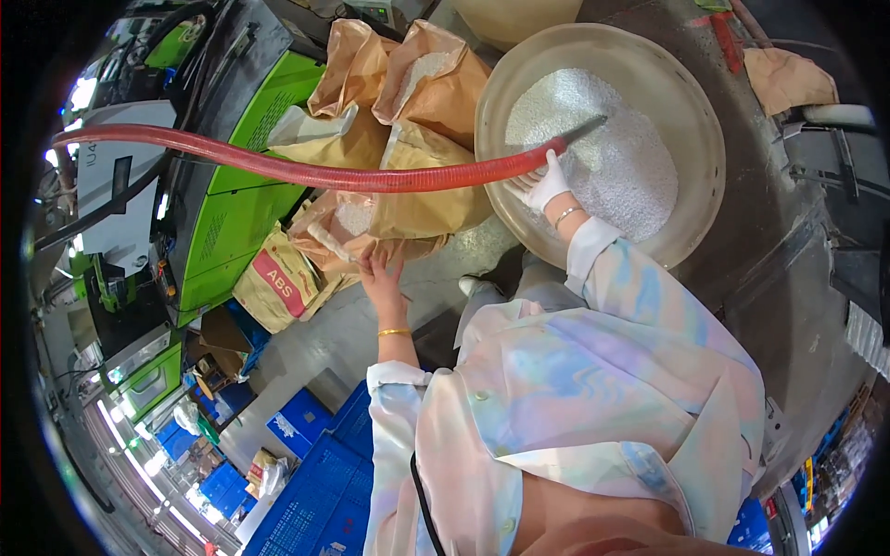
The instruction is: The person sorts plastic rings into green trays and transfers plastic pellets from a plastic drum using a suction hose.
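Observation:
My right hand [545,188], in a white glove, grips a red ribbed hose [371,180] near its end. A dark metal nozzle [586,128] on that end points into whitish plastic pellets [626,171]. The pellets lie heaped in a wide, round, beige tub [700,111]. Bare and with fingers apart, my left hand [382,276] is beside an open paper sack [320,243] that has pale pellets in it. I see nothing held in that hand.
Several brown paper sacks [434,171] crowd the tub's left side. A green and grey machine [227,218] stands beyond them at left. Blue plastic crates [311,496] are at lower left. Dark equipment [853,199] lines the right side.

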Demonstrator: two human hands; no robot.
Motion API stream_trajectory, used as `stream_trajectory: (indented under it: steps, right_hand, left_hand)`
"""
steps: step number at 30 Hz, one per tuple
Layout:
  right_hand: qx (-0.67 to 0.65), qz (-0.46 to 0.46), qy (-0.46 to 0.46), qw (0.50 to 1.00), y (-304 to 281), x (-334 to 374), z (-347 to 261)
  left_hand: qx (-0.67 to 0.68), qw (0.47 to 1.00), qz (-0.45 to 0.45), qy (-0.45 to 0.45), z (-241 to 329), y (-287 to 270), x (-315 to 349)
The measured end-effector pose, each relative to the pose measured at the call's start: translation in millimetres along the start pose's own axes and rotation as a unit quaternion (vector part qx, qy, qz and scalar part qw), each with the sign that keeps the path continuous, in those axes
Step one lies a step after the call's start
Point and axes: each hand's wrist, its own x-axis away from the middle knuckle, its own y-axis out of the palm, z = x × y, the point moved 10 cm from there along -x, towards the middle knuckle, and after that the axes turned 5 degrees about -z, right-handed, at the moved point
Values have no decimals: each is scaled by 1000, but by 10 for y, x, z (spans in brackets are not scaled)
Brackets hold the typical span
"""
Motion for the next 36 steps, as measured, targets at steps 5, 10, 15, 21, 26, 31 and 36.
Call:
stream_trajectory:
  steps: [5,10,15,21,26,31,36]
  right_hand:
    - [58,37,57,996,-218,419,236]
    - [242,-56,212,945,-660,752,969]
    - [695,-85,254,667,-1769,626,1884]
    - [815,-229,263,462,-1337,488,3079]
    - [845,-82,226,477,-945,506,3996]
    - [907,23,198,371,-767,130,4491]
    - [726,-31,424,541,-658,144,5709]
  left_hand:
    - [-97,987,74,-109,-614,-870,393]
    - [-138,961,84,-222,-1461,-1871,839]
    - [-35,962,90,-256,-1994,-2781,1181]
    - [-44,967,98,-233,-2464,-3919,1550]
    - [9,946,154,-284,-2220,-4419,1893]
    - [76,932,209,-286,-2166,-5109,1954]
    - [96,926,196,-308,-2262,-5813,1527]
